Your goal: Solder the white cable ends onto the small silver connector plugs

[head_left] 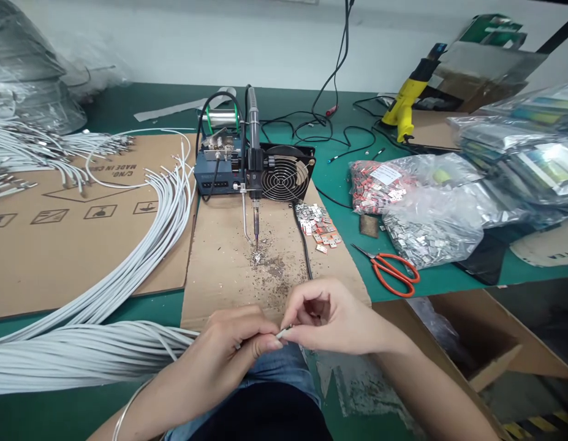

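Just above the lap, my left hand (240, 343) pinches the end of a white cable (282, 334) between thumb and index finger. My right hand (327, 318) meets it from the right, thumb and fingertips closed on the cable's tip, where a small dark part shows, mostly hidden by the fingers. Beyond the hands stands a soldering iron (255, 153), held upright with its tip pointing down at a small pile of solder bits on cardboard (219, 263). Small orange and silver connector pieces (323, 226) lie to the right of the tip.
Bundles of white cables (81, 361) fill the left side. A blue soldering station (218, 171) and a black fan (286, 174) stand behind. Orange-handled scissors (394, 272), bags of parts (433, 229) and a yellow heat gun (407, 101) are at the right.
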